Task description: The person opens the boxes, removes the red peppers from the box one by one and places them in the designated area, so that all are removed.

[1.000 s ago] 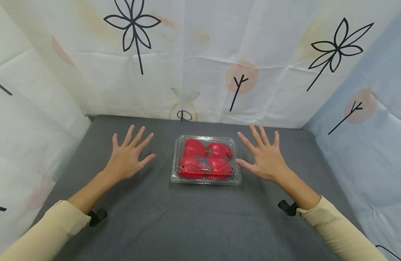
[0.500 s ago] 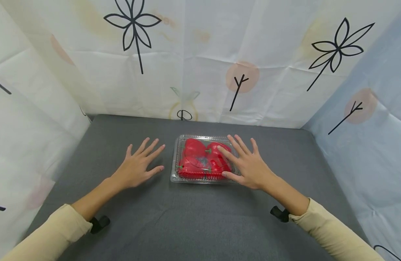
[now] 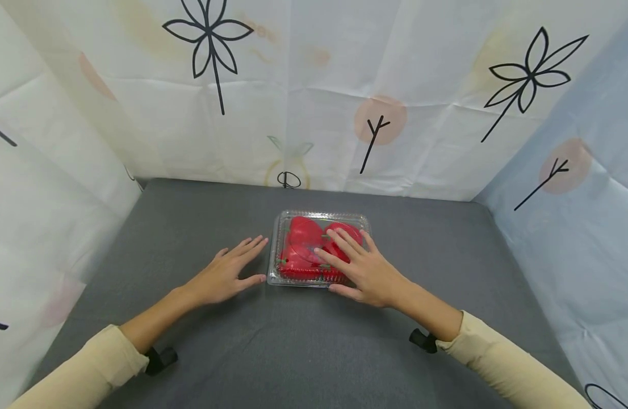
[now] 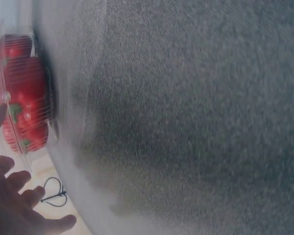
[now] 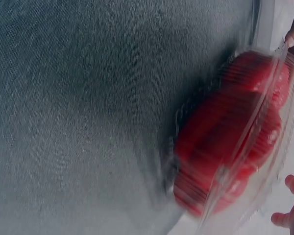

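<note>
One R hand [image 3: 371, 275] — splayed, o/ box [image 3: 283, 279]

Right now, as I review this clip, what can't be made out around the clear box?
Head view: the clear box loses its near right corner behind the person's right grip.
Left wrist view: part of the left grip, cut off by the left edge.
Right wrist view: fine detail on the red peppers, blurred.

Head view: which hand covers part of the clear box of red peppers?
The right hand: its spread fingers block part of the clear box from view, while the left hand shows wholly beside it.
</note>
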`<state>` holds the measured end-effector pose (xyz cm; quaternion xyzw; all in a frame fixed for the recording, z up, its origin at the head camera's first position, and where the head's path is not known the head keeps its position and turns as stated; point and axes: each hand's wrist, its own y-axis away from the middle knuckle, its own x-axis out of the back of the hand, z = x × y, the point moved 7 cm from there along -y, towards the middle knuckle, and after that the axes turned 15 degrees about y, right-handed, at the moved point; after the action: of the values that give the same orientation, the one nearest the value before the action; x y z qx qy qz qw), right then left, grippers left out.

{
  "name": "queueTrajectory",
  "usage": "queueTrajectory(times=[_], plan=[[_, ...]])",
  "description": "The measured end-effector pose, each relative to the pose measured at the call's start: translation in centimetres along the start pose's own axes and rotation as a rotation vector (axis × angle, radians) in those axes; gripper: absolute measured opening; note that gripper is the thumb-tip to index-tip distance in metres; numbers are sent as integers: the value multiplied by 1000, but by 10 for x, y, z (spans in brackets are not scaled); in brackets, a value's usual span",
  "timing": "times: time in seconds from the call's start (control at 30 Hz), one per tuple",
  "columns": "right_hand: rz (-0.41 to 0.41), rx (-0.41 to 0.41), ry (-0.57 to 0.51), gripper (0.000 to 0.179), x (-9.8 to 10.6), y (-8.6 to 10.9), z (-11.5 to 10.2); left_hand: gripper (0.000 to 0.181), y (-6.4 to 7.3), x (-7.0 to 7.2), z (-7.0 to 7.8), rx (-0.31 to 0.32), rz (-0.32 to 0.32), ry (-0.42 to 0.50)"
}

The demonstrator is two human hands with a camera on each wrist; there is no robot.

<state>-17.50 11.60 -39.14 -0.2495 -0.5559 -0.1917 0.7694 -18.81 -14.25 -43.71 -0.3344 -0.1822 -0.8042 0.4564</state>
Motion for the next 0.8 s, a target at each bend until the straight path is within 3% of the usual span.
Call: queueTrajectory(times=[0.43, 0.6, 0.8], plan=[[123, 168, 1, 70, -1, -18, -33, 83, -1, -2, -1, 20, -13, 265], [128, 189, -4, 70, -4, -26, -43, 81, -2, -4, -3, 21, -5, 370], [134, 199, 26, 70, -5, -32, -52, 75, -4, -11, -10, 69, -28, 573]])
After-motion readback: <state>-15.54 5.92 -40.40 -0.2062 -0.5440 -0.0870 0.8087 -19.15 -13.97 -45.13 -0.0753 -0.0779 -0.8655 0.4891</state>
